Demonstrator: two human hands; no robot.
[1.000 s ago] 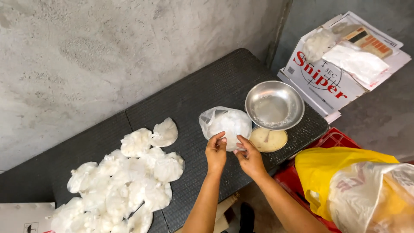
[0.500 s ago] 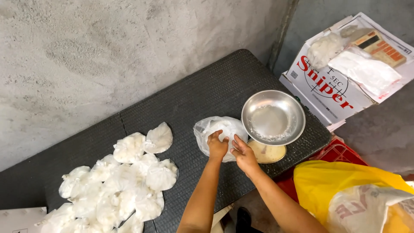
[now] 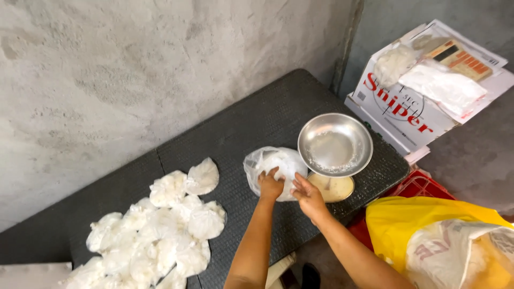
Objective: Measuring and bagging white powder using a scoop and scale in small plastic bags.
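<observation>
A clear plastic bag of white powder (image 3: 273, 163) lies on the dark textured table (image 3: 241, 128). My left hand (image 3: 269, 184) grips the bag's near side with curled fingers. My right hand (image 3: 306, 194) touches the bag's right edge, fingers spread toward it. Just right of the bag stands a small scale with a round steel pan (image 3: 335, 144) and a beige base (image 3: 334, 187). The pan holds only a trace of white powder.
A heap of several tied white bags (image 3: 155, 230) lies at the table's left. A white cardboard box (image 3: 407, 107) with bags and a calculator on top stands at the right. A yellow sack (image 3: 423, 230) and a red crate (image 3: 412, 187) sit below right. A concrete wall runs behind.
The bag has come down from my raised hands onto the table beside the scale. Both hands followed it and stay on it. The view has shifted slightly.
</observation>
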